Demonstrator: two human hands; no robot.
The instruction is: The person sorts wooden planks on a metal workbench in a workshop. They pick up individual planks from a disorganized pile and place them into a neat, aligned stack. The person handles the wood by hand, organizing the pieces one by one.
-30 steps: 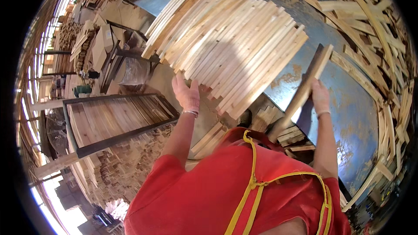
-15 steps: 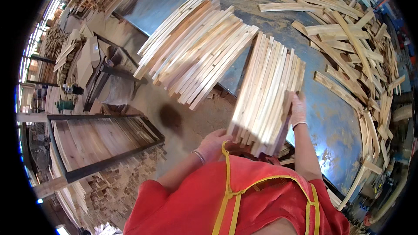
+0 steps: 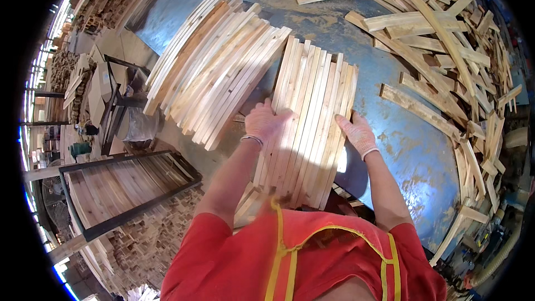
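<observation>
A row of pale wooden strips [image 3: 312,89] lies side by side in front of me, its near end close to my apron. My left hand [image 3: 266,121], in a thin light glove, grips the row's left edge, thumb across the top. On the opposite edge is my right hand [image 3: 359,134], gloved too, its thumb on the outermost strip and its fingers partly hidden at the side. Left of this row sits another batch of wooden strips [image 3: 217,67], fanned slightly and overhanging the table edge.
The blue-grey metal table [image 3: 407,173] carries sawdust. Loose, curved wood offcuts [image 3: 423,39] are heaped along its right and far sides. At lower left, a dark metal frame [image 3: 139,209] stands over stacked boards [image 3: 128,184], with many short wood pieces [image 3: 145,239] beneath.
My left hand has moved from the near end of the row up to its left edge. My right hand has shifted its hold along the right edge. The view has turned slightly.
</observation>
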